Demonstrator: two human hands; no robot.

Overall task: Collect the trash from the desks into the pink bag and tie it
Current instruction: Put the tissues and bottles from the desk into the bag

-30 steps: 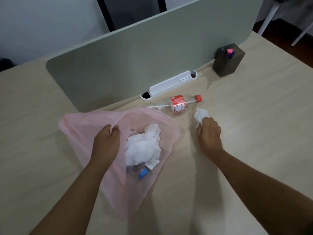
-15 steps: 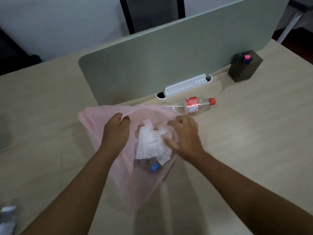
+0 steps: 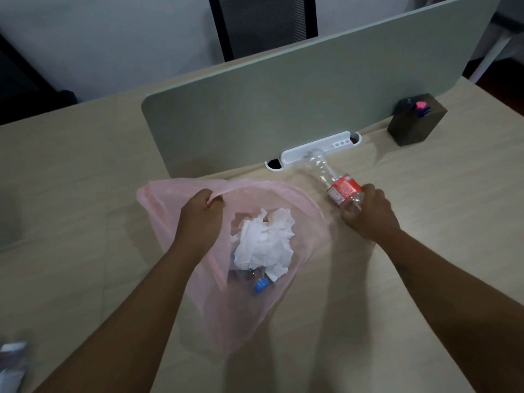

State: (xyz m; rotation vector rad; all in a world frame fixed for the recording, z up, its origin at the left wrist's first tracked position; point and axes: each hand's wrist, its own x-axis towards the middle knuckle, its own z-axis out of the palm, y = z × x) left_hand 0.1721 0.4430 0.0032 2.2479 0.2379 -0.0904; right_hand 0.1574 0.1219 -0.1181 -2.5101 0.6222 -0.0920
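Between the two hands, on the pale wood surface (image 3: 85, 222), lies the pink bag (image 3: 249, 316), thin and see-through, its mouth pulled open toward the divider. Inside it sits a heap of crumpled white tissue (image 3: 263, 245), and under the tissue a clear bottle with a blue cap (image 3: 261, 285) shows through the plastic. The left hand (image 3: 200, 221) is closed around the far rim of the bag, pinching a fold of the pink film and lifting it off the surface. The right hand (image 3: 365, 217), just to the right of the bag's mouth, is clenched around the neck end of a clear plastic bottle (image 3: 334, 180) with a red label; the bottle tilts up and away from the hand, its base pointing toward the divider, and it looks blurred. Beyond both hands stands a grey-green divider panel (image 3: 283, 109), with a white cable tray (image 3: 317, 150) at its foot directly behind the bottle. Farther right of the right hand, against the divider, stands a dark pen holder (image 3: 414, 126) with pink and blue tips poking out. Near the left forearm, at the lower left edge, a blurred silvery wrapper (image 3: 12, 361) lies on the surface. A dark chair back (image 3: 263, 21) rises behind the divider.
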